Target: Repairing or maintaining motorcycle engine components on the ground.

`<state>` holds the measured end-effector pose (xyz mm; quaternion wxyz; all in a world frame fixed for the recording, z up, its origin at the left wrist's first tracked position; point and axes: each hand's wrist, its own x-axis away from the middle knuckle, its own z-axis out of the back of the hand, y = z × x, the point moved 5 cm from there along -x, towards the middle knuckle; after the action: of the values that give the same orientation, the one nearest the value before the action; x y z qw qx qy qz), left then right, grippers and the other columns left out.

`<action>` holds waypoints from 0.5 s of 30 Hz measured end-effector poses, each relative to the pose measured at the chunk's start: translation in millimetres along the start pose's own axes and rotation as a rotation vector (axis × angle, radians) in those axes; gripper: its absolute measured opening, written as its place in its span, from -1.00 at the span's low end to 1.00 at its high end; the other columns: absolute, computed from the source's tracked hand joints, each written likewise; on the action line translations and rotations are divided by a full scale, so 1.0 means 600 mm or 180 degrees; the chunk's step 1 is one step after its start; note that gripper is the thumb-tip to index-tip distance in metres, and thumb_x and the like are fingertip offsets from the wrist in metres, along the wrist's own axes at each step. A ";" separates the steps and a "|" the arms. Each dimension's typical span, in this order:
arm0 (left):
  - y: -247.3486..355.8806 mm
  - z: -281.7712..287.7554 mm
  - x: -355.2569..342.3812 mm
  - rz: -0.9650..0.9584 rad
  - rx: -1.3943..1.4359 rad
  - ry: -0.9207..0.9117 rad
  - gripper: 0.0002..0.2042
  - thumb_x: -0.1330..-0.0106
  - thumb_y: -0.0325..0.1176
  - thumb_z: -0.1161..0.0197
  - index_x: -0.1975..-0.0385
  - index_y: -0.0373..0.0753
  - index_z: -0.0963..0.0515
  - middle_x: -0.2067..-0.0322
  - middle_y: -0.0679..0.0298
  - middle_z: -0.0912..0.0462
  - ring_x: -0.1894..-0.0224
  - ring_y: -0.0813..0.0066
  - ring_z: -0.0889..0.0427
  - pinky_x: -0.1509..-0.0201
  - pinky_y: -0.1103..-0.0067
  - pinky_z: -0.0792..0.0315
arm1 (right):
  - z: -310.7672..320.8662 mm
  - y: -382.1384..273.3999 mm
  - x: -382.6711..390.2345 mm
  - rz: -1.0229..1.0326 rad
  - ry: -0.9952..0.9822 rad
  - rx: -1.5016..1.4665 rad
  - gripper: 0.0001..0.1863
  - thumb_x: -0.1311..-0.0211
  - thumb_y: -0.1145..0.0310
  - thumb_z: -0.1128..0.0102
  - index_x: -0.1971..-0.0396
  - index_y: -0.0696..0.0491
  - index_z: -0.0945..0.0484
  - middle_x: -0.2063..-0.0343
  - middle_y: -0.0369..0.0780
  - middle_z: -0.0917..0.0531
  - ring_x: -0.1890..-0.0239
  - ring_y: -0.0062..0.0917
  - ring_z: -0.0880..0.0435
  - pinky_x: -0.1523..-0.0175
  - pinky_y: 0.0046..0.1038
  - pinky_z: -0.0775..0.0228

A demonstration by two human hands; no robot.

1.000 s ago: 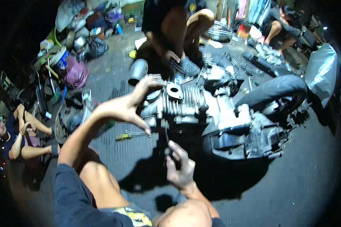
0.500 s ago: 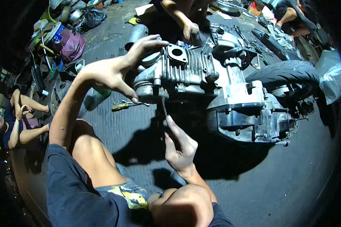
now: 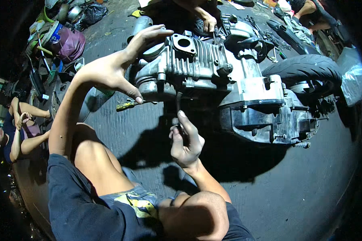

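Observation:
A scooter engine (image 3: 201, 60) with a finned cylinder head lies in front of me, its rear wheel (image 3: 305, 72) attached at the right. My left hand (image 3: 108, 72) spans the left end of the cylinder head, fingers on top and thumb against the near lower side. Below that end, my right hand (image 3: 187, 140) pinches a slim dark metal tool (image 3: 178, 103), held nearly upright. The tool's upper end meets the engine's near underside; its exact contact is in shadow. A yellow-handled screwdriver (image 3: 126, 106) lies on the floor beneath my left thumb.
Another person's hand (image 3: 209, 23) reaches down beyond the engine. Several metal tools (image 3: 275, 38) lie at the far right, near a long black part (image 3: 287, 37). A purple bag (image 3: 71, 44) stands at the far left. A person (image 3: 20, 132) sits at the left edge.
The engine sits slightly higher and further left in view. My right hand has moved up with the tool, which now stands straighter. The other person's hand has shifted to the right.

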<state>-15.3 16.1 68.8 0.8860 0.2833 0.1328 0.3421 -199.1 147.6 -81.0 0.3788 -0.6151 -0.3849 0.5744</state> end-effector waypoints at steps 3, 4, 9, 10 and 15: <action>-0.001 -0.002 0.002 -0.0031 0.0289 0.0077 0.33 0.40 -0.25 -0.69 -0.48 -0.11 0.09 -0.49 0.04 0.22 -0.54 0.13 0.21 -0.57 0.22 0.19 | -0.008 0.000 -0.012 -0.0353 -0.0060 0.0014 -0.59 -0.20 0.67 -0.10 -0.09 0.29 -0.50 0.00 0.04 -0.65 0.18 -0.25 -0.78 0.18 -0.44 -0.62; -0.001 -0.002 0.002 -0.0029 0.0341 0.0089 0.33 0.40 -0.25 -0.69 -0.48 -0.11 0.09 -0.49 0.04 0.22 -0.54 0.13 0.21 -0.57 0.22 0.19 | -0.009 -0.003 -0.016 -0.0373 -0.0073 0.0012 -0.59 -0.20 0.67 -0.10 -0.09 0.29 -0.50 0.00 0.04 -0.65 0.18 -0.25 -0.78 0.18 -0.44 -0.62; 0.000 -0.002 0.001 -0.0124 0.0119 0.0072 0.31 0.36 -0.19 -0.68 -0.48 -0.15 0.09 -0.49 0.03 0.19 -0.54 0.16 0.17 -0.57 0.27 0.18 | -0.010 -0.017 -0.039 0.0156 -0.0015 0.0352 -0.57 -0.19 0.70 -0.10 -0.11 0.27 -0.49 -0.02 0.06 -0.63 0.11 -0.17 -0.75 0.07 -0.39 -0.60; 0.001 -0.002 0.002 -0.0161 0.0141 0.0082 0.31 0.36 -0.19 -0.68 -0.48 -0.16 0.10 -0.49 0.04 0.19 -0.54 0.17 0.16 -0.57 0.28 0.17 | -0.013 -0.009 -0.039 -0.0113 -0.0075 0.0407 -0.58 -0.21 0.68 -0.10 -0.10 0.26 -0.49 0.05 0.03 -0.66 0.17 -0.22 -0.76 0.12 -0.41 -0.60; -0.004 -0.004 0.004 -0.0093 0.0229 0.0114 0.32 0.34 -0.23 -0.69 -0.48 -0.19 0.13 -0.47 0.05 0.10 -0.53 0.21 0.12 -0.57 0.30 0.17 | -0.027 0.020 -0.003 -0.1488 -0.0141 -0.0243 -0.66 -0.40 0.51 -0.01 -0.14 0.22 -0.42 0.60 -0.29 -0.52 0.58 -0.72 -0.50 0.48 -0.60 -0.36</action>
<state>-13.3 17.6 65.3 0.8777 0.3068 0.1650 0.3291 -182.4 140.7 -90.5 0.4694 -0.5105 -0.5465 0.4694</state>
